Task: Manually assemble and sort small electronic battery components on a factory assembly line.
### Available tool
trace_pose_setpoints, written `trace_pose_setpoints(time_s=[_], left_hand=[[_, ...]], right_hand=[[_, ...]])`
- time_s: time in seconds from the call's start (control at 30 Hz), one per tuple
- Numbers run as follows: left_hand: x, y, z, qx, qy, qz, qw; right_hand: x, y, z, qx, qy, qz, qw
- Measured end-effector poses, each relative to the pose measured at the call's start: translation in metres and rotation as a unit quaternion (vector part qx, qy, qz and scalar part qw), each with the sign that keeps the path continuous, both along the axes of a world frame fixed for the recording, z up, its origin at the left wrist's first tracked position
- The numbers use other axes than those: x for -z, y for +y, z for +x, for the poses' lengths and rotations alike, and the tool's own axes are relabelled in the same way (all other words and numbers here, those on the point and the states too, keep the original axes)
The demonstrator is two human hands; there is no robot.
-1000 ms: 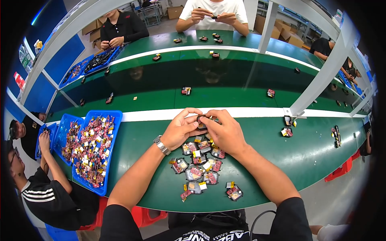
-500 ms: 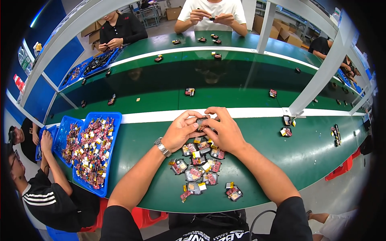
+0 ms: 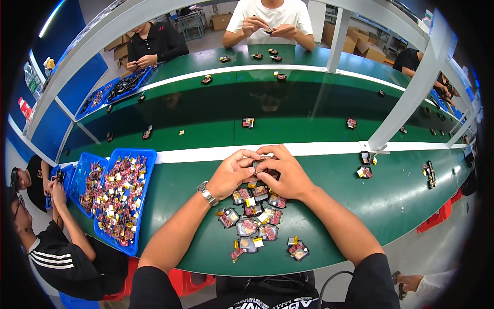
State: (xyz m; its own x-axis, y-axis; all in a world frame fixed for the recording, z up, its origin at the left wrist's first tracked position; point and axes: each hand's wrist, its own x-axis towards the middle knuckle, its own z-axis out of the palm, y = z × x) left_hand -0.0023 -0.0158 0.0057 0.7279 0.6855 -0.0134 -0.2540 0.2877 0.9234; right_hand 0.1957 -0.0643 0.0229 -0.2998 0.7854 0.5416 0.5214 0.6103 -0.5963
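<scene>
My left hand [image 3: 232, 174], with a metal watch [image 3: 208, 193] on its wrist, and my right hand [image 3: 284, 173] meet over the near bench. Between their fingertips is a small dark-rimmed casing [image 3: 258, 165], mostly hidden by the fingers. Both hands are closed on it, fingers bent round its edges. Just below them lies a cluster of similar casings [image 3: 247, 227] with clear-grey faces, red circuit boards and yellow and white tabs. One more casing [image 3: 298, 249] sits apart, to the right of the cluster.
Blue trays [image 3: 150, 175] heaped with small red boards [image 3: 119, 198] stand at left. Beyond the white rail [image 3: 195, 153], spaced casings [image 3: 248, 122] lie on a green belt. A grey post [image 3: 404, 103] rises at right, near two casings [image 3: 364, 172]. Co-workers sit opposite and at left.
My fingers have shifted slightly round the casing; both hands still hold it. Casings on the middle belt have slid a little rightward. The view has tilted slightly.
</scene>
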Motion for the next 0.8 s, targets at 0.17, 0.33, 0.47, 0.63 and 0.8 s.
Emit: trace_pose_setpoints(time_s=[0.17, 0.33, 0.47, 0.63, 0.8], left_hand=[[-0.001, -0.002, 0.001, -0.009, 0.014, -0.001, 1.000], [0.000, 0.000, -0.001, -0.001, -0.024, -0.020, 0.999], [0.002, 0.000, -0.001, -0.004, -0.026, -0.018, 1.000], [0.003, 0.001, -0.001, -0.004, -0.026, -0.026, 0.999], [0.004, 0.000, -0.001, -0.009, -0.023, -0.018, 1.000]], right_hand=[[0.002, -0.002, -0.003, 0.028, 0.017, -0.009, 0.999], [0.001, -0.004, -0.010, 0.052, 0.030, 0.021, 0.998], [0.001, -0.005, -0.010, 0.047, 0.025, 0.028, 0.998], [0.000, -0.005, -0.009, 0.043, 0.027, 0.025, 0.998], [0.005, -0.006, -0.013, 0.059, 0.046, 0.014, 0.997]])
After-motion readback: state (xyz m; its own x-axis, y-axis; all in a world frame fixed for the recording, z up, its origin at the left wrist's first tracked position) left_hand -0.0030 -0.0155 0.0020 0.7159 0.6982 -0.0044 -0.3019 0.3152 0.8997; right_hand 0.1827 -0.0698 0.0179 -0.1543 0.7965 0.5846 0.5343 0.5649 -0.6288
